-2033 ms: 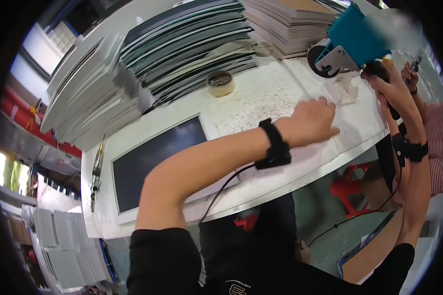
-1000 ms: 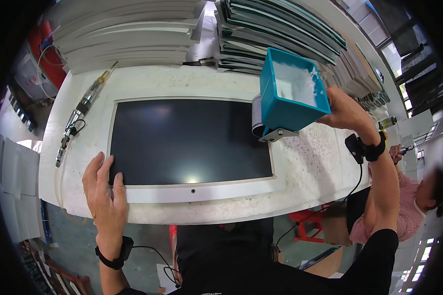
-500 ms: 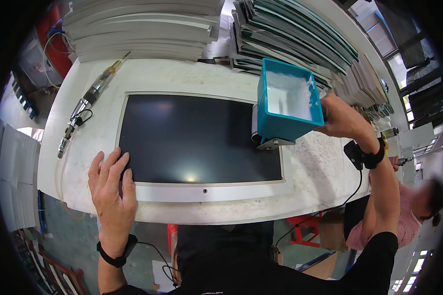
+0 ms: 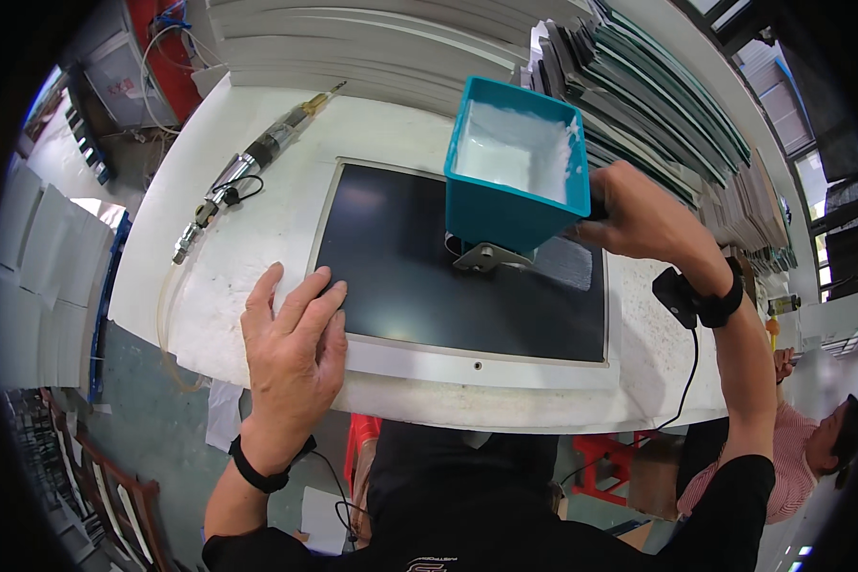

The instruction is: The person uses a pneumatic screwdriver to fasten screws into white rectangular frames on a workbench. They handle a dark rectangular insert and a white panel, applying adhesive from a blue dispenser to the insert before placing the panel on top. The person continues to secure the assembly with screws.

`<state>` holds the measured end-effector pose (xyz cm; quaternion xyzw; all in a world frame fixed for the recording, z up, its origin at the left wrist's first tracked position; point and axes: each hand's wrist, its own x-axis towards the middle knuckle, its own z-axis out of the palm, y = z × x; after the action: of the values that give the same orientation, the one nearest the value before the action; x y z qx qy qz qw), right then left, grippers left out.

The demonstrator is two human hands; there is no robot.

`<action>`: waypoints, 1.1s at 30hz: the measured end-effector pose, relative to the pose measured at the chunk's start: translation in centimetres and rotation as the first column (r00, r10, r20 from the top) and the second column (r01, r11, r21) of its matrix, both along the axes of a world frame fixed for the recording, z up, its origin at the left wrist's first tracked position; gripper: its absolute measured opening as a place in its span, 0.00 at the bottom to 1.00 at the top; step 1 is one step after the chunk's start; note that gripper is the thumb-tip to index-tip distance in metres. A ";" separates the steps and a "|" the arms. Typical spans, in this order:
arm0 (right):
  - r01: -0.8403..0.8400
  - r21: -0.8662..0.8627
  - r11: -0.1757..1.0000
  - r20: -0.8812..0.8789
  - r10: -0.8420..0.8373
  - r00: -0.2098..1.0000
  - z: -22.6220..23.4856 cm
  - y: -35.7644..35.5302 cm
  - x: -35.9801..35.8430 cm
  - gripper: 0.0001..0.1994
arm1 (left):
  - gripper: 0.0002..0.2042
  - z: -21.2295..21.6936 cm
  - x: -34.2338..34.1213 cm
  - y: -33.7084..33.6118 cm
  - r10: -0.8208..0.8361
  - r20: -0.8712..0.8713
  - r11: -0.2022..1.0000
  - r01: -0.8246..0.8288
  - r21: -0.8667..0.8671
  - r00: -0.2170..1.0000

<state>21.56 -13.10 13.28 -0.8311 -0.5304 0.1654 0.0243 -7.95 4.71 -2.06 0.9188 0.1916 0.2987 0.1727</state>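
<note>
looks like a rolling pass, right hand (image 4: 643,212) gripping the boxy teal plastic roller (image 4: 515,215), loose left hand (image 4: 300,348) touching the white-framed black rectangular panel (image 4: 400,259) near the white tabletop (image 4: 672,357) front edge, next stroke probably wants even pressure

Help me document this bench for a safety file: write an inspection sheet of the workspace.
Surface: white tabletop, faintly marked.
Work items: black rectangular panel in a white frame; teal box-shaped plastic dispenser with white contents over it; whitish streaky patch right of the dispenser.
Clutter: silver-and-amber pen-shaped tool, left of the panel; stacked pale flat boards and dark-edged sheets behind.
Hands: left hand open, fingertips at the panel's lower-left corner; right hand grips the dispenser.
Cables: thin black cable from the right black wrist strap; pale hose at the tool's end.
Surroundings: red plastic stool; person in striped shirt, right.
</note>
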 end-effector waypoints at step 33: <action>0.098 -0.032 0.995 -0.003 -0.098 0.995 4.3 -15.7 0.6 0.14 | 0.15 -0.7 0.0 -0.7 -0.008 0.037 0.999 0.006 0.048 0.999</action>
<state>22.19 -28.84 17.55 -0.8561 -0.4862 0.1742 0.0203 -8.00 3.96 -2.74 0.9176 0.1780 0.3197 0.1554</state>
